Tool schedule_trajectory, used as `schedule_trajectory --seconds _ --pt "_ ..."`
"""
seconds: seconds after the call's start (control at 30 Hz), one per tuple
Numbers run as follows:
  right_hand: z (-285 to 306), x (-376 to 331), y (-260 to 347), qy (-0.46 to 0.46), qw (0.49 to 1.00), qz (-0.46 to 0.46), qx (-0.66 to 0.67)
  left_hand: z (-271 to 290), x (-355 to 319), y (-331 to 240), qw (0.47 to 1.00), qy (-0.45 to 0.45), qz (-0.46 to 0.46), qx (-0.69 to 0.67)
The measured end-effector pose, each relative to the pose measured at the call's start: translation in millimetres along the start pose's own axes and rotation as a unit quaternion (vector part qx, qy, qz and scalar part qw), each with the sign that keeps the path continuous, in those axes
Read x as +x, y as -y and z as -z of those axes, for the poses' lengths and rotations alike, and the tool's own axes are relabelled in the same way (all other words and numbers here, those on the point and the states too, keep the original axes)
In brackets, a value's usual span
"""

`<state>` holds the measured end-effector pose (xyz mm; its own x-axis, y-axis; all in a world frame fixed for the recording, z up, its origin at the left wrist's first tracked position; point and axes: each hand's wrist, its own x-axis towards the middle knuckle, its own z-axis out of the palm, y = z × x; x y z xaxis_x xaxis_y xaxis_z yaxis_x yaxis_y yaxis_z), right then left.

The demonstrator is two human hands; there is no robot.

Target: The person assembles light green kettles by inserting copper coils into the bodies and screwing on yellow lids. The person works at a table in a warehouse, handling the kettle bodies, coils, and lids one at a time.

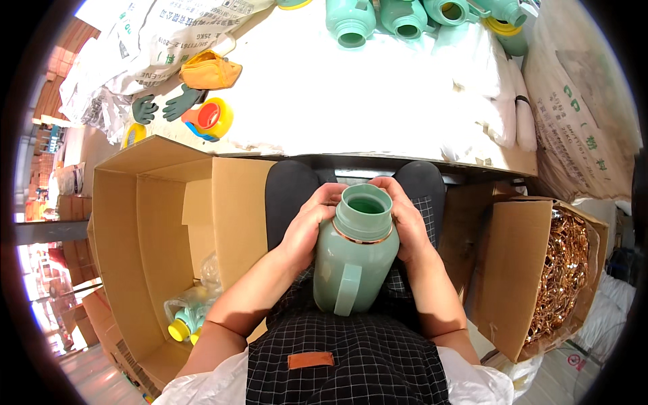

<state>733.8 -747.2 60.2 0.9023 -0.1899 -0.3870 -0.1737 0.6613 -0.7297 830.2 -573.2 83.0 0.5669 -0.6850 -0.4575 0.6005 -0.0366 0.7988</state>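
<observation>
A pale green jug rests tilted in my lap, its handle toward me and its open threaded neck away from me. Just below the neck runs a thin copper-coloured ring. My left hand grips the jug's shoulder and neck from the left. On the other side, my right hand curls around the neck, with its fingertips partly hidden behind the rim. No lid sits on the jug, and the inside looks darker green.
An open carton at my left holds wrapped green jugs with yellow lids. Another carton at my right is full of copper-coloured rings. On the bright table lie several green jugs, gloves, tape and an orange pouch.
</observation>
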Motion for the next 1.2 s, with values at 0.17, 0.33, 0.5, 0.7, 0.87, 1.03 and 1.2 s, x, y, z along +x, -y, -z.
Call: schedule_trajectory --seconds 0.17,0.33,0.5,0.7,0.87,1.03,1.2 --pt "-3 0 2 0.037 0.996 -0.046 0.062 -1 3 -2 0.999 0.003 0.032 -0.029" --pt "1 6 -3 0.072 0.989 -0.095 0.087 6 9 0 0.996 0.055 0.054 -0.055" --pt "-2 6 1 0.044 0.999 -0.002 0.016 4 17 -6 0.996 0.036 0.062 -0.048" --pt "-18 -9 39 0.098 0.965 0.149 -0.191 -8 22 -30 0.943 -0.038 -0.253 0.211" --pt "-20 -14 28 0.035 0.965 0.151 -0.21 -75 -46 -167 0.802 0.236 -0.495 0.236" --pt "-45 10 12 0.051 0.978 0.024 -0.203 -110 -64 -150 0.822 0.326 -0.43 0.182" --pt "-24 -11 22 0.067 0.974 0.108 -0.188 -115 -49 -144 0.82 0.389 -0.403 0.121"
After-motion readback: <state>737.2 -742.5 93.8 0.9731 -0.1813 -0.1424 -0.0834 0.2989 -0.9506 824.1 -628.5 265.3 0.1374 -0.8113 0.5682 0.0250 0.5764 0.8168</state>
